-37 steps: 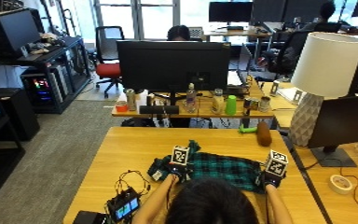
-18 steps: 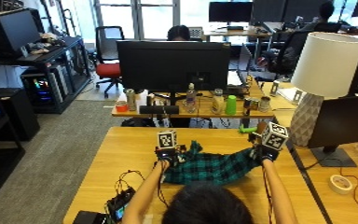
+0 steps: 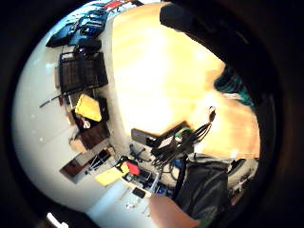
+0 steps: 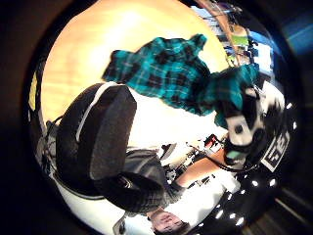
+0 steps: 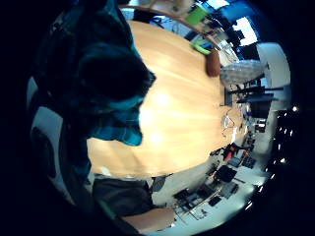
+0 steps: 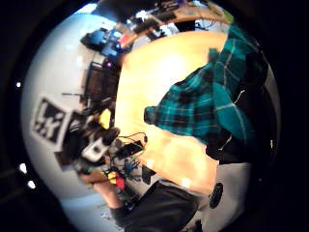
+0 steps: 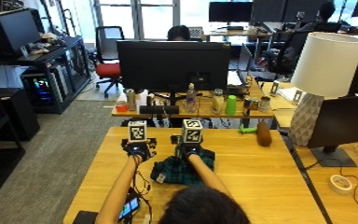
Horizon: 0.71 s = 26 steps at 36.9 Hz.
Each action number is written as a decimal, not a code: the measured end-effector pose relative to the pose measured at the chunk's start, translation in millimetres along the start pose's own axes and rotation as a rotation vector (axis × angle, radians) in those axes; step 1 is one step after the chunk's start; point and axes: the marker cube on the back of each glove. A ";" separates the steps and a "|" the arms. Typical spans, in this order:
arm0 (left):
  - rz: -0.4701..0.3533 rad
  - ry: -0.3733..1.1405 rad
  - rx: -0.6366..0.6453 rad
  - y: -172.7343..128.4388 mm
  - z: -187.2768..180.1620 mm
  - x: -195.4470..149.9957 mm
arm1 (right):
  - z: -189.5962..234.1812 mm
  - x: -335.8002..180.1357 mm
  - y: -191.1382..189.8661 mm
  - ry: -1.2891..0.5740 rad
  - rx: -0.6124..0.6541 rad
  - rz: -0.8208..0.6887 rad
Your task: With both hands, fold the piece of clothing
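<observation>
Outside view: on the wooden table (image 7: pixel 259 158) the teal plaid shirt (image 7: pixel 178 171) lies bunched under the right forearm, its far edge up at the right hand (image 7: pixel 190 150) and its near part trailing toward the person. The right hand grips that far edge (cloth is gathered at its palm in the left thumb side view), probably to carry a fold across. The left hand (image 7: pixel 139 150) sits just beside the shirt's left edge, apart from it; I cannot tell whether it is clenched.
</observation>
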 end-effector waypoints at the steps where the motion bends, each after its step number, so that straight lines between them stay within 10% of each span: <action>1: -0.021 -0.011 -0.017 -1.4 0.9 -10.8 | 15.0 -24.9 -2.9 0.008 -0.004 -0.041; 9: -0.075 -0.034 0.035 19.0 -0.8 -62.4 | 92.7 -115.8 2.2 -0.215 -0.217 -0.087; 18: -0.023 -0.014 -0.023 34.1 13.0 -74.0 | 32.1 -95.8 12.4 -0.391 -0.010 -0.124; 23: -0.055 -0.011 -0.076 39.5 19.1 -71.4 | -10.9 -59.7 -5.9 -0.365 0.315 -0.332; 26: -0.055 0.016 -0.117 37.0 19.0 -69.5 | -15.6 -24.5 -9.6 -0.339 0.242 -0.192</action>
